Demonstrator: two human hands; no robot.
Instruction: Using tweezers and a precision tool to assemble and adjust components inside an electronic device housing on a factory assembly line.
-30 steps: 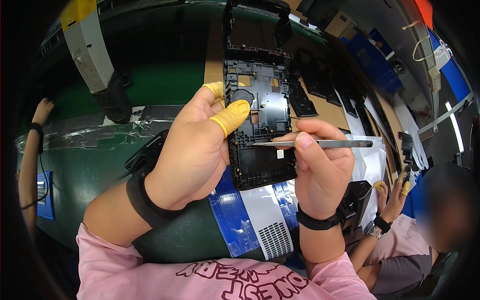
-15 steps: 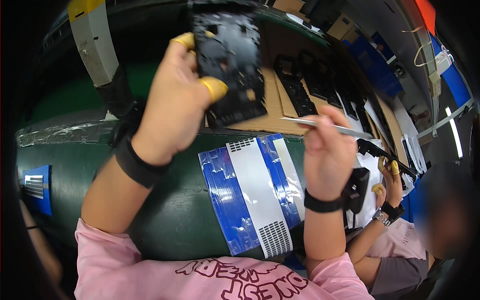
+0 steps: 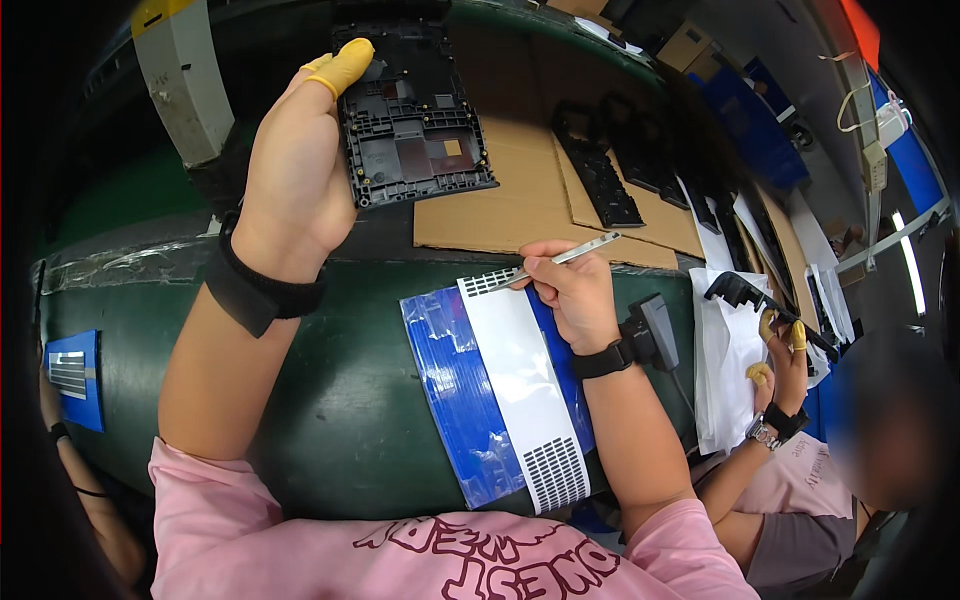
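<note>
My left hand [image 3: 300, 150], with yellow finger cots on its thumb and finger, grips a black plastic housing [image 3: 405, 150] by its left edge. Ribs, small pegs and a square cutout show on the housing's face, which is raised above the bench. In my right hand [image 3: 575, 295] is a pair of metal tweezers [image 3: 592, 246], pinched between thumb and fingers. The tweezers' tip is at the far end of a white sheet [image 3: 510, 360] bearing small black stickers in rows. This sheet lies on a blue corrugated board [image 3: 455, 400] wrapped in clear film.
Brown cardboard [image 3: 480, 220] lies beyond, with black frame parts [image 3: 600, 180] on it. A black corded device [image 3: 655, 330] is beside my right wrist. At right, a co-worker's hand [image 3: 785, 370] holds a black part near white sheets [image 3: 725, 400]. A post [image 3: 180, 90] stands at left.
My right hand has come down and left, bringing the tweezers from near the housing to the sticker sheet. My left hand has shifted left and turned the housing.
</note>
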